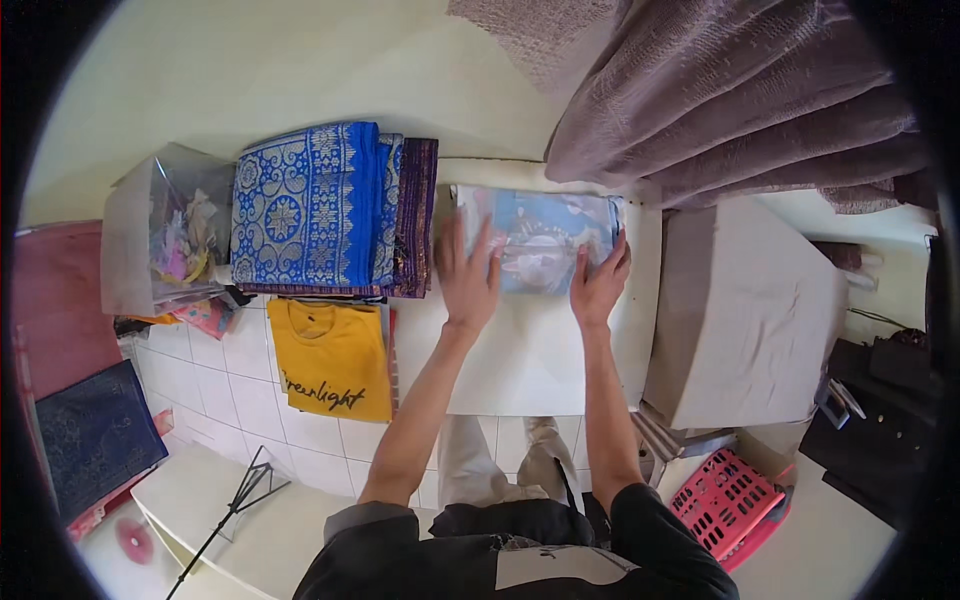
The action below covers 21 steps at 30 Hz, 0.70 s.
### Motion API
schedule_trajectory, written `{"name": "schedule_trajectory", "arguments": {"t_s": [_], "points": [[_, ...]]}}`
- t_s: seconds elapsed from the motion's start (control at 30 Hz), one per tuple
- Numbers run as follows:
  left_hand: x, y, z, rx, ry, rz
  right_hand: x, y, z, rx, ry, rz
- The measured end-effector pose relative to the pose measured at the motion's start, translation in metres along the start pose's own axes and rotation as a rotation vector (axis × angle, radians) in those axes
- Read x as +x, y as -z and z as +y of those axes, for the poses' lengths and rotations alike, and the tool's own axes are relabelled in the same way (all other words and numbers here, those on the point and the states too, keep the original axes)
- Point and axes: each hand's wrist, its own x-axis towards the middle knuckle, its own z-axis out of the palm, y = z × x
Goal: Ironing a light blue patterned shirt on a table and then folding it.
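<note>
Both hands, left hand point(468, 275) and right hand point(598, 285), are pressing flat, fingers spread, gripping nothing, on a clear-wrapped fabric packet point(545, 238) on the desk point(520, 360); it is probably light, soft and slippery, best taken by its side edges.

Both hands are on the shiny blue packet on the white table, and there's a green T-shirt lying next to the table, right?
Not quite: the T-shirt is yellow, not green, as the head view shows. The rest holds: the left hand and the right hand both rest on the shiny blue packet on the white table.

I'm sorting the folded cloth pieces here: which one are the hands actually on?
The pale blue packaged cloth on the white surface; both the left hand and right hand rest on it. The blue patterned stack and yellow shirt lie untouched.
</note>
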Motion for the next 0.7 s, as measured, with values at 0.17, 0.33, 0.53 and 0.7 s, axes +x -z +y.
{"name": "schedule_trajectory", "arguments": {"t_s": [0.17,0.33,0.53,0.7], "points": [[0.011,-0.023,-0.017,0.093,-0.129,-0.184,-0.003,-0.019,-0.005,-0.104,0.056,-0.021],[0.04,-0.033,-0.05,0.006,-0.123,-0.104,0.019,-0.059,-0.013,0.024,0.14,0.039],[0.066,-0.037,-0.063,-0.277,-0.018,-0.01,0.033,-0.082,-0.05,-0.017,-0.016,-0.106],[0.056,-0.045,-0.035,0.091,-0.095,-0.078,0.049,-0.077,-0.035,-0.176,0.143,-0.11]]}}
